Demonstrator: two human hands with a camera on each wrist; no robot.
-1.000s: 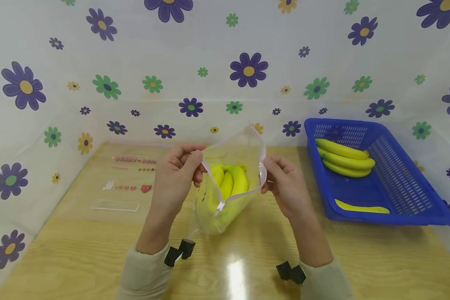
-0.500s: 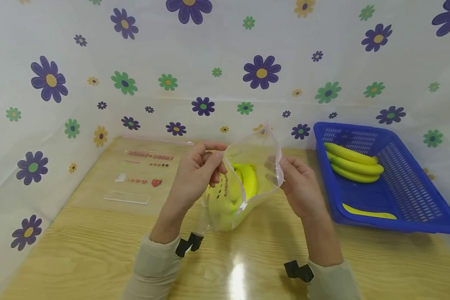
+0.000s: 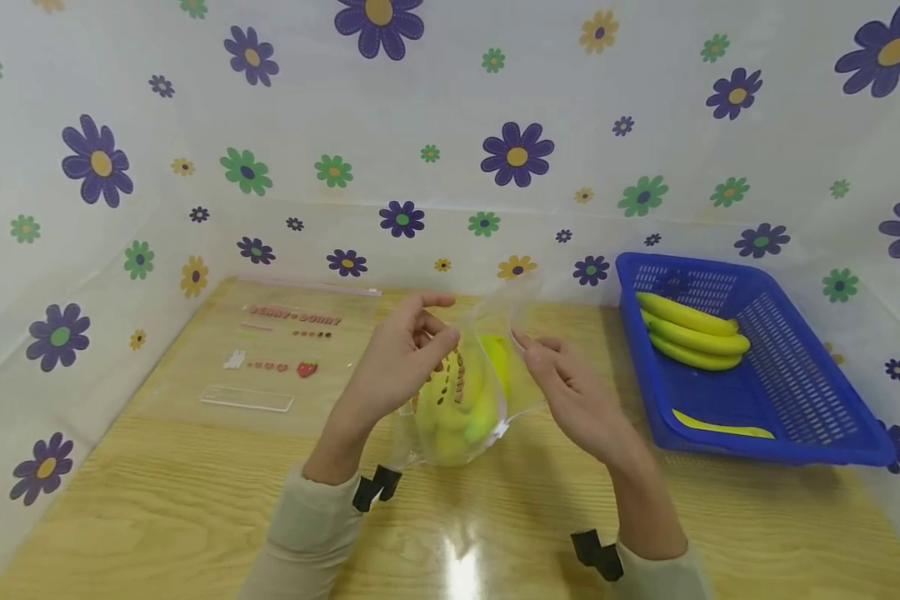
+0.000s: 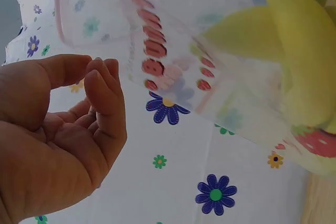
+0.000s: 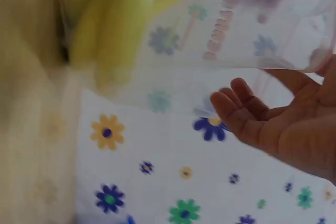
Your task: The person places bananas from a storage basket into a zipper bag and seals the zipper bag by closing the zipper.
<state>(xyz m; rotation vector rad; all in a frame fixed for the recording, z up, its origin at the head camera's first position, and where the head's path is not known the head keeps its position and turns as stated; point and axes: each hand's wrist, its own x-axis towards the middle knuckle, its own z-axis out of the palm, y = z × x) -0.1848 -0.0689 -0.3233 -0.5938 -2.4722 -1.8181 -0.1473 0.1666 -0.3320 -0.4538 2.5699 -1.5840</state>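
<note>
A clear printed zip bag stands on the wooden table, its mouth spread apart and its white zip slider at the front. Inside are yellow bananas, partly veiled by the plastic; the left wrist view shows the bananas larger. My left hand hovers at the bag's left side, fingers loosely curled around nothing; in the left wrist view the left hand is apart from the plastic. My right hand holds the mouth's right rim between thumb and index finger, other fingers loose, as the right wrist view shows.
To the right stands a blue plastic basket with a bunch of bananas and one single banana. A second, flat zip bag with pink print lies at the left. A flower-patterned sheet surrounds the table.
My left hand has let go of the bag's left rim. The bag's mouth has narrowed, its slider shifting to the right, while my right hand has moved inward.
</note>
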